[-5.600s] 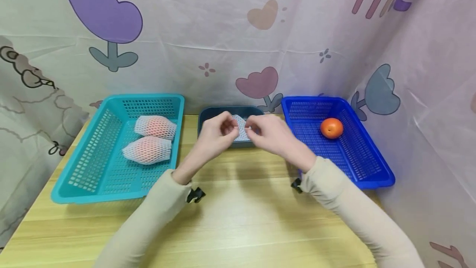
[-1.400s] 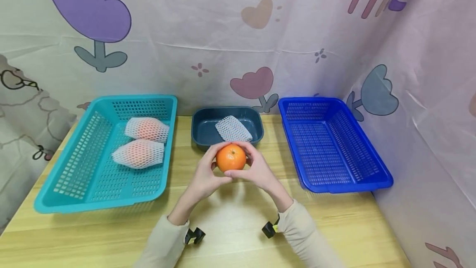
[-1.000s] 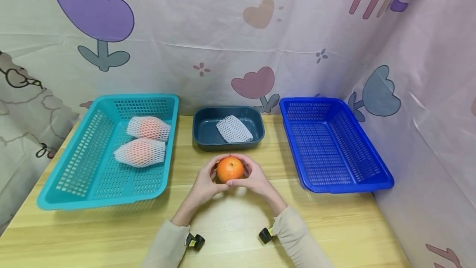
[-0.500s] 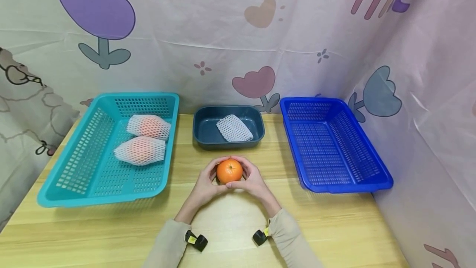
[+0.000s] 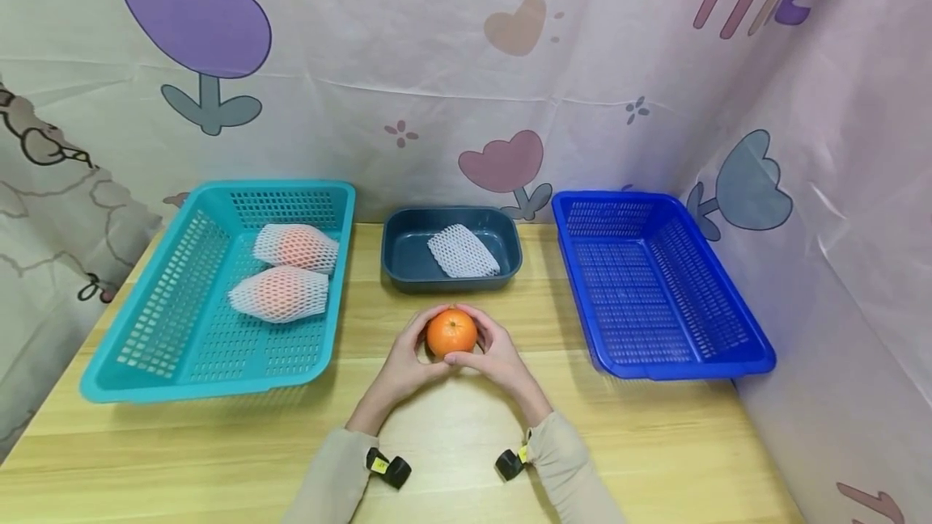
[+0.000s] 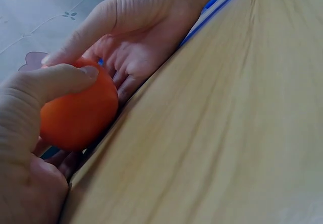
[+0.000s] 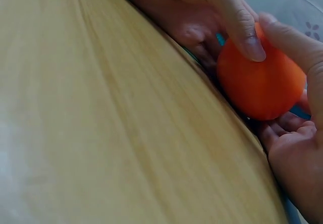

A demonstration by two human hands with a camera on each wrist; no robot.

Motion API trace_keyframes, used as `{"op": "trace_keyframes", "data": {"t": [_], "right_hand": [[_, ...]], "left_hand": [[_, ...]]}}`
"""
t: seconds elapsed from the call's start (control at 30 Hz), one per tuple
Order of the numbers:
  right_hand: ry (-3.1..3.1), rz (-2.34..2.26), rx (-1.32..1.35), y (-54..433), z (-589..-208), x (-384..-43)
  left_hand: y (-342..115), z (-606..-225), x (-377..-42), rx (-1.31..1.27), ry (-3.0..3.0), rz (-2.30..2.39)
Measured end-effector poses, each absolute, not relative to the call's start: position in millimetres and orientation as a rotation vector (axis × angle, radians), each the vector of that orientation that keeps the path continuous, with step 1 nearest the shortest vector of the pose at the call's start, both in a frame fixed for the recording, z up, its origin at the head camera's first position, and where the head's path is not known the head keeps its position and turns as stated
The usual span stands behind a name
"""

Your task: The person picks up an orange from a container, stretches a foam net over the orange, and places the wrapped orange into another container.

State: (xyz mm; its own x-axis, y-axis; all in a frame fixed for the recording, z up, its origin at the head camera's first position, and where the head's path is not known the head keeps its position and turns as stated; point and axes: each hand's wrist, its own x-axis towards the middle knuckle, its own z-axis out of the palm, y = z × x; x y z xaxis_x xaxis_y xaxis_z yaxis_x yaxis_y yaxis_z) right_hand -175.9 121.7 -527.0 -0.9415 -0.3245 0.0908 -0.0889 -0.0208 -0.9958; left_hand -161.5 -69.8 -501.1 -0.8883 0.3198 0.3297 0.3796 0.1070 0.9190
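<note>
An orange (image 5: 451, 333), glossy with a small stem end on top, sits low over the table in front of the dark tray. My left hand (image 5: 405, 364) curls round its left side and my right hand (image 5: 499, 361) round its right side. Both wrist views show the thumbs lying on the near side of the orange (image 6: 81, 110). Fingers pass behind and below the fruit (image 7: 262, 80), where they are partly hidden. At the left, a teal basket (image 5: 218, 388) holds two fruits in white foam nets (image 5: 294, 249). Another foam net (image 5: 463, 251) lies flat in the dark tray (image 5: 408, 278).
A blue basket (image 5: 626, 297) with slotted walls stands at the right with nothing in it. The wooden table (image 5: 451, 459) runs back to a printed cloth (image 5: 408, 23) that hangs behind and along the right side.
The orange was in the blue basket and is now between both hands. Lately the hands brought it down and toward me; over the last half second they hold nearly still.
</note>
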Motion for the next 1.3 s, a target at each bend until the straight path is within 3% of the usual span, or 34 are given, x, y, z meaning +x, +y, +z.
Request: {"op": "trace_keyframes", "data": {"t": [0.83,1.1,1.3], "right_hand": [[2.236,-2.048,-0.422,124,-526,-175],[2.582,-2.062,-0.554,130,-464,-183],[2.925,-1.842,-0.504,128,-428,-226]], "left_hand": [[-68,-500,-165,-0.671,-2.346,-1.979],[-66,-498,-165,-0.645,-2.337,-2.018],[-66,-499,-165,-0.626,-2.360,-1.995]]}}
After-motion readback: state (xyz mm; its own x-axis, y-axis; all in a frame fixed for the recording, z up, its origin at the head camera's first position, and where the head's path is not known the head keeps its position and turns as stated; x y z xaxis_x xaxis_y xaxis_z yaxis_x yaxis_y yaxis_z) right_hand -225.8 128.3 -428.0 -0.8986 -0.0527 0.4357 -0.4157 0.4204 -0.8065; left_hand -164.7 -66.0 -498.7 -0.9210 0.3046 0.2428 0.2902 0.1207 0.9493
